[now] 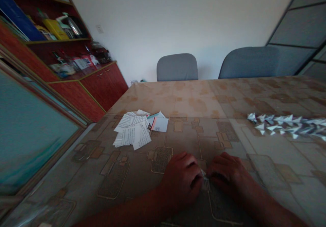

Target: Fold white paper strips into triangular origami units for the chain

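Both hands meet low over the table, their fingertips almost touching. My left hand (183, 179) is closed, thumb and fingers pinching a small piece of folded paper (204, 175). From the other side, my right hand (228, 174) is closed on the same paper. Only a pale sliver of it shows between the fingers; its shape is mostly hidden. Further off to the left lies a loose pile of printed paper pieces (133, 132), with a whitish card (160, 124) at its right edge. On the right stand two rows of pointed folded paper pieces (290, 121).
A patterned cloth covers the table (188, 101). Two grey chairs (177, 67) stand behind its far edge, against the white wall. At the left is a reddish wooden cabinet (102, 84) whose shelves hold a kettle (73, 26), a blue folder (20, 16) and jars.
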`<state>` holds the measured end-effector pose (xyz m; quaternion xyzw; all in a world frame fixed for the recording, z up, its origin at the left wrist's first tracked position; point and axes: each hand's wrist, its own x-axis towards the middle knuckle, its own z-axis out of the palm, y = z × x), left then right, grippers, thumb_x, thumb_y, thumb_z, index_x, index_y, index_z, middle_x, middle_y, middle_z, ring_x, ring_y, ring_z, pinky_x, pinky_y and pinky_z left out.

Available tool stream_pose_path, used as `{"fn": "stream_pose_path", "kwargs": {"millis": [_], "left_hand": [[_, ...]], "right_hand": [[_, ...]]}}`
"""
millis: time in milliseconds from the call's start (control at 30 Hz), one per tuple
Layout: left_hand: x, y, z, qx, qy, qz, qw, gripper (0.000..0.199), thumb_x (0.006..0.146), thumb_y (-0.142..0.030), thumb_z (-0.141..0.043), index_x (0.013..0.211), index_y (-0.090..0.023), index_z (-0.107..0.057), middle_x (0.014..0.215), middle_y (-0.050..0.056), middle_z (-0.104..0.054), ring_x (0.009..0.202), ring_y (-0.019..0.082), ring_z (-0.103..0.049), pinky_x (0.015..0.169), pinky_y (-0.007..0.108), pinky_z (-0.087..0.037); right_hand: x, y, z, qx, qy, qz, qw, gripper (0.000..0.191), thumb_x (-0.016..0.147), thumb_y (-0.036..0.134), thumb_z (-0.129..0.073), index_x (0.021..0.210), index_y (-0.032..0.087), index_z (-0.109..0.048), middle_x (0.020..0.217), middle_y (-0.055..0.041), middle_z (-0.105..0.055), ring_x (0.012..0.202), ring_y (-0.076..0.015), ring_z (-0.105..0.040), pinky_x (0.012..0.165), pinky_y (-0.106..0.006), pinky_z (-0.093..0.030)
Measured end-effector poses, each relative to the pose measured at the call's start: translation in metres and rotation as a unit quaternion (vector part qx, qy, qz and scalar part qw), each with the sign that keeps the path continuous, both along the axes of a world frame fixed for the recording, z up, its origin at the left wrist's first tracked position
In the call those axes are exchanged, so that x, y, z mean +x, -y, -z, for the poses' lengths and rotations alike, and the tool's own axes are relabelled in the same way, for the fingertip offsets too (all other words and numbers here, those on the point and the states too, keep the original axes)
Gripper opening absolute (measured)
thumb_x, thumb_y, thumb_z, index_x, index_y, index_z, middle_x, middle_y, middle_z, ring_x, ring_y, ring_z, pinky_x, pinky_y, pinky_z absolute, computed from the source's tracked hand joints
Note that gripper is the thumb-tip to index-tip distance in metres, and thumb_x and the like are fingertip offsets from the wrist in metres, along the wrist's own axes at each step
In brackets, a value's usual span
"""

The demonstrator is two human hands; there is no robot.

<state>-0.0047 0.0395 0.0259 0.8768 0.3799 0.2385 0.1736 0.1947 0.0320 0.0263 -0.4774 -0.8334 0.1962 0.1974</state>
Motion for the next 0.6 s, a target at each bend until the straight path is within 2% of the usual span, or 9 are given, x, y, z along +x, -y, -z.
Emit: {"fn": "stream_pose_path", "kwargs": {"millis": [233,433,600], "left_hand": [[0.0019,-0.0039,0.002,-0.058,0.032,-0.045,0.997,0.011,0.069,-0.011,-0.069,0.073,-0.017,-0.06,0.083,0.002,-0.058,0.081,0.019,-0.053,0.071,0.031,-0.037],[0.0037,-0.0048,0.0028,-0.076,0.042,-0.069,0.994,0.013,0.067,-0.01,-0.07,0.07,-0.016,-0.059,0.08,0.002,-0.058,0.08,0.019,-0.054,0.072,0.031,-0.038],[0.0038,-0.0023,0.003,-0.062,0.041,-0.068,0.995,0.014,0.068,-0.01,-0.069,0.071,-0.017,-0.057,0.081,0.002,-0.057,0.081,0.019,-0.053,0.072,0.032,-0.038]], "right_hand": [[-0.0036,0.0024,-0.0042,-0.025,0.01,0.015,1.0,0.021,0.075,0.002,-0.066,0.076,0.023,-0.066,0.076,0.001,-0.064,0.078,-0.0203,-0.056,0.074,-0.035,-0.033],[-0.0046,0.0024,-0.0026,-0.022,0.019,0.036,0.999,0.017,0.076,0.005,-0.066,0.073,0.022,-0.065,0.074,0.0006,-0.062,0.077,-0.0204,-0.055,0.074,-0.035,-0.034],[-0.007,0.0026,-0.0034,-0.01,0.039,0.039,0.998,0.018,0.073,0.004,-0.065,0.071,0.022,-0.064,0.073,-0.0004,-0.062,0.076,-0.0207,-0.055,0.072,-0.034,-0.034]]}}
